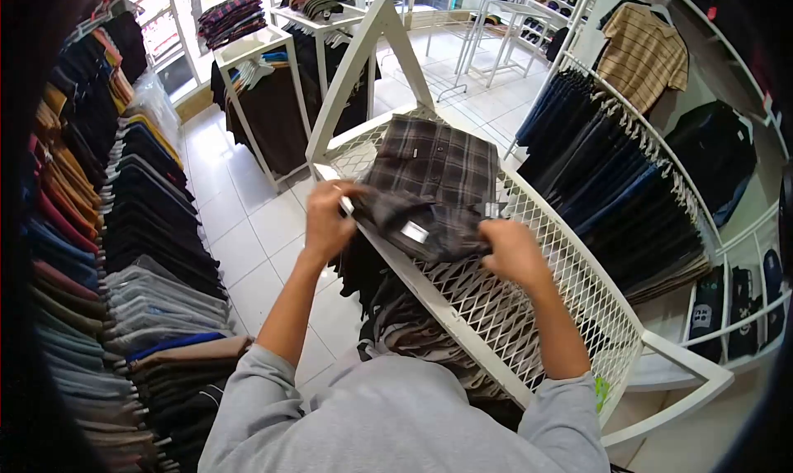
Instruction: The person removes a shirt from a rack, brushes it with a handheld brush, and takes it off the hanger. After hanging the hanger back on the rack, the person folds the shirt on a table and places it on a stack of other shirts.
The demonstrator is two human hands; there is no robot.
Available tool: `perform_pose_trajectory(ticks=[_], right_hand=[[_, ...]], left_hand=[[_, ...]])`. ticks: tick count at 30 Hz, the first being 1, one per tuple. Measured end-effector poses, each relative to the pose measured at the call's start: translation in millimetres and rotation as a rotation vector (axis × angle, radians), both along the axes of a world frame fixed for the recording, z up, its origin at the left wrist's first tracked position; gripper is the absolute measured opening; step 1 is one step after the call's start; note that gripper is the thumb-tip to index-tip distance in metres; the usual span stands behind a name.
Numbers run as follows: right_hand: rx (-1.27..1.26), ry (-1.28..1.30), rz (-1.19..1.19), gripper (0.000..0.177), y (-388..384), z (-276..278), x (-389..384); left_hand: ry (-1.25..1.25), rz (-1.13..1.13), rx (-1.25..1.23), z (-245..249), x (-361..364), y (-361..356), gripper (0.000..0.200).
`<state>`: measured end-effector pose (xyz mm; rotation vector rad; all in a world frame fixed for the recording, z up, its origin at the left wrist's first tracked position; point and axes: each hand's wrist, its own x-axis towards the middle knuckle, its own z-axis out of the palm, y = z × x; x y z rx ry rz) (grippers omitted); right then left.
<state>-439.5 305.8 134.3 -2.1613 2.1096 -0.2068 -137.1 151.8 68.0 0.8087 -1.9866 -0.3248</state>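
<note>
A dark plaid button-up shirt (pixel 438 163) lies folded on the white mesh top of a rack (pixel 570 266), its collar end toward me. A white label (pixel 415 232) shows inside the collar, and a small tag (pixel 493 211) is by the right shoulder. My left hand (pixel 328 217) is closed on the shirt's left edge near the collar, where a pale tag or clip shows at the fingers. At the right shoulder, my right hand (pixel 514 251) pinches the cloth between thumb and fingers. The fingertips of both hands are partly hidden.
Hanging garments (pixel 165 291) line the left side. Jeans on hangers (pixel 595 159) and a striped shirt (pixel 644 52) hang at the right. Folded plaid shirts (pixel 231 20) top a white stand at the back left. The rack's triangular end frame (pixel 351 68) rises beyond the shirt.
</note>
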Motion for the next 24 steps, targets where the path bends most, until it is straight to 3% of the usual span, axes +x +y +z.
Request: perform_pose_trajectory(ticks=[1, 2, 4, 6, 7, 8, 10, 11, 12, 14, 15, 16, 18, 21, 24], right_hand=[[-0.001, -0.134, 0.148, 0.030, 5, 5, 21], [-0.005, -0.269, 0.291, 0.031, 8, 7, 37], [0.011, -0.323, 0.260, 0.031, -3, 11, 45], [-0.058, -0.365, 0.171, 0.033, -33, 0, 26], [-0.187, -0.409, 0.096, 0.034, -54, -11, 12], [-0.317, -0.439, 0.021, 0.037, -76, -23, -4], [-0.562, -0.222, -0.107, 0.049, -127, -62, -49], [-0.550, -0.192, -0.178, 0.054, -141, -70, -60], [-0.553, -0.188, -0.157, 0.054, -150, -76, -65], [-0.295, -0.263, -0.326, 0.055, -171, -86, -70], [-0.322, -0.224, -0.287, 0.056, -181, -97, -79], [-0.330, -0.221, -0.248, 0.054, -178, -87, -75], [-0.310, -0.220, -0.271, 0.049, -158, -59, -69], [-0.205, -0.095, -0.261, 0.043, -99, -16, -60], [-0.043, 0.071, -0.194, 0.039, -66, 10, -52]], left_hand=[[0.099, 0.235, 0.028, -11, 3, -3, 0.053], [0.192, 0.293, 0.148, -46, 13, -19, 0.049], [0.772, -0.037, 1.111, -101, 30, -24, 0.050], [1.206, -0.515, 1.425, -92, 20, 19, 0.085], [1.333, -0.560, 1.577, -92, 19, 34, 0.099], [1.370, -0.598, 1.498, -81, 13, 51, 0.102], [1.450, -0.723, 1.334, -70, 4, 66, 0.088], [1.464, -0.718, 1.319, -77, -1, 70, 0.088], [1.353, -0.584, 1.233, -89, -7, 72, 0.075], [1.258, -0.407, 1.163, -60, -17, 84, 0.048], [1.152, -0.324, 1.095, -63, -21, 84, 0.050], [1.044, -0.240, 1.026, -67, -23, 81, 0.052], [1.058, -0.170, 1.004, -63, -22, 71, 0.052], [0.894, -0.187, 1.032, -36, 5, 49, 0.047], [0.941, -0.277, 1.241, -33, 26, 26, 0.041]])
